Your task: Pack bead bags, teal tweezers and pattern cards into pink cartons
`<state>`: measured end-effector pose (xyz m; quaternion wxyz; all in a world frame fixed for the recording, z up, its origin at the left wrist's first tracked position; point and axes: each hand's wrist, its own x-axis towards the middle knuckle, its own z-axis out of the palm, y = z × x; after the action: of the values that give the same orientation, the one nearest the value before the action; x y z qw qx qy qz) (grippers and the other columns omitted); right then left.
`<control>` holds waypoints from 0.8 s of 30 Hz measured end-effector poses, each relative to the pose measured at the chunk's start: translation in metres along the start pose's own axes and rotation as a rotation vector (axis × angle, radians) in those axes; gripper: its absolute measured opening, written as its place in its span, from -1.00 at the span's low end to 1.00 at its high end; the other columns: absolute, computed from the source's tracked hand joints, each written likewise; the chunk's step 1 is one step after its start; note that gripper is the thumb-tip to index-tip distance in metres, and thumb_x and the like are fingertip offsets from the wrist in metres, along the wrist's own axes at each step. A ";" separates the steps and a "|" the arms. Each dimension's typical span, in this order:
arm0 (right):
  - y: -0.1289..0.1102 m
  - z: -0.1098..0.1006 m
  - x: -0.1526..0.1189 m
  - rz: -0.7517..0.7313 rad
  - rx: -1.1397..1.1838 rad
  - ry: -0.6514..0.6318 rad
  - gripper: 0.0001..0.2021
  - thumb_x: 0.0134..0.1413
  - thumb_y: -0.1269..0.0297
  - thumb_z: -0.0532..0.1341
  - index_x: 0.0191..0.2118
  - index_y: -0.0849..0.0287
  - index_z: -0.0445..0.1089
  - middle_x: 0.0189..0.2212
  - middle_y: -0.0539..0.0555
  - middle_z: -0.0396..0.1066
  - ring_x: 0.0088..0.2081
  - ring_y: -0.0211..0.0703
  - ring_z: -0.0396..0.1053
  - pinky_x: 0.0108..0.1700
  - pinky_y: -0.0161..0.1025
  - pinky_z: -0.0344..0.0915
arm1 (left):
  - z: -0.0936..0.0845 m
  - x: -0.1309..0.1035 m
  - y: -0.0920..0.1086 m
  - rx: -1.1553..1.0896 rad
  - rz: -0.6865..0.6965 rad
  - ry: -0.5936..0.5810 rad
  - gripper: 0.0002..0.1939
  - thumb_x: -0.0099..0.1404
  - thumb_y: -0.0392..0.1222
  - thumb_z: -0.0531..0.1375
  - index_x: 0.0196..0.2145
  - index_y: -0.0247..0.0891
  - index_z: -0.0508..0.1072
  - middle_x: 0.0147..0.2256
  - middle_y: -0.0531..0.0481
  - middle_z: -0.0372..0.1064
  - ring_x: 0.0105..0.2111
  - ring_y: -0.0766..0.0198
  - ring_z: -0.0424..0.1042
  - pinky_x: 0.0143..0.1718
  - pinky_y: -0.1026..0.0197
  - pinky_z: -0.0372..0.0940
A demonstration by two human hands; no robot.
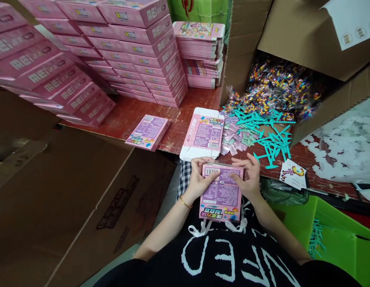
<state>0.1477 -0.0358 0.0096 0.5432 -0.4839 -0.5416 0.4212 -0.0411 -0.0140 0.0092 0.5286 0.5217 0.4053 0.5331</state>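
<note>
A pink and purple box point(221, 195) is held between both hands, close to the body, its printed face up. My left hand point(200, 179) grips its left side, thumb lying on the printed face. On the right side, my right hand point(247, 177) holds the same box with the thumb on top and the fingers at its far edge. Just beyond the hands, a flattened pink carton point(205, 133) with white flaps lies at the table's edge. Another pink box point(148, 132) rests flat on the table to the left.
Stacked pink boxes point(137, 52) stand at the back left, folded cartons point(199, 48) beside them. Teal plastic tools point(273, 143), small packets point(235, 135) and bags of coloured beads point(274, 85) lie right. A green bin point(337, 235) stands lower right, cards point(293, 174) near it.
</note>
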 end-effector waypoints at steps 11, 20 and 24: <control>-0.025 -0.019 0.040 0.207 0.006 -0.325 -0.76 0.09 0.07 0.29 -0.23 0.10 0.58 -0.18 0.10 0.55 -0.11 -0.03 0.46 -0.03 -0.11 0.36 | 0.008 0.003 0.019 0.064 -0.093 0.050 -0.76 0.23 -0.01 0.25 -0.42 -0.24 0.39 -0.29 -0.03 0.38 -0.28 0.22 0.40 -0.16 0.14 0.30; -0.026 -0.024 0.026 0.046 -0.028 -0.554 -0.65 0.09 0.19 0.32 0.04 -0.02 0.48 0.11 0.08 0.41 0.15 0.03 0.35 0.20 0.02 0.27 | 0.006 0.003 0.011 0.007 -0.063 0.038 -0.74 0.15 -0.10 0.35 -0.36 -0.24 0.36 -0.05 -0.11 0.35 -0.18 0.18 0.47 0.00 0.02 0.31; -0.024 -0.027 0.030 -0.049 -0.072 -0.439 -0.69 0.09 0.24 0.32 -0.01 -0.02 0.51 0.05 0.08 0.46 0.09 0.05 0.41 0.18 0.07 0.30 | 0.003 -0.006 0.016 -0.005 -0.104 0.002 -0.48 0.08 -0.12 0.40 -0.05 -0.18 0.29 -0.07 -0.11 0.38 -0.10 0.16 0.44 -0.01 0.06 0.33</control>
<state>0.1747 -0.0122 0.0400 0.4047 -0.3864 -0.6733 0.4833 -0.0406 -0.0217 0.0244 0.5562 0.4981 0.4312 0.5065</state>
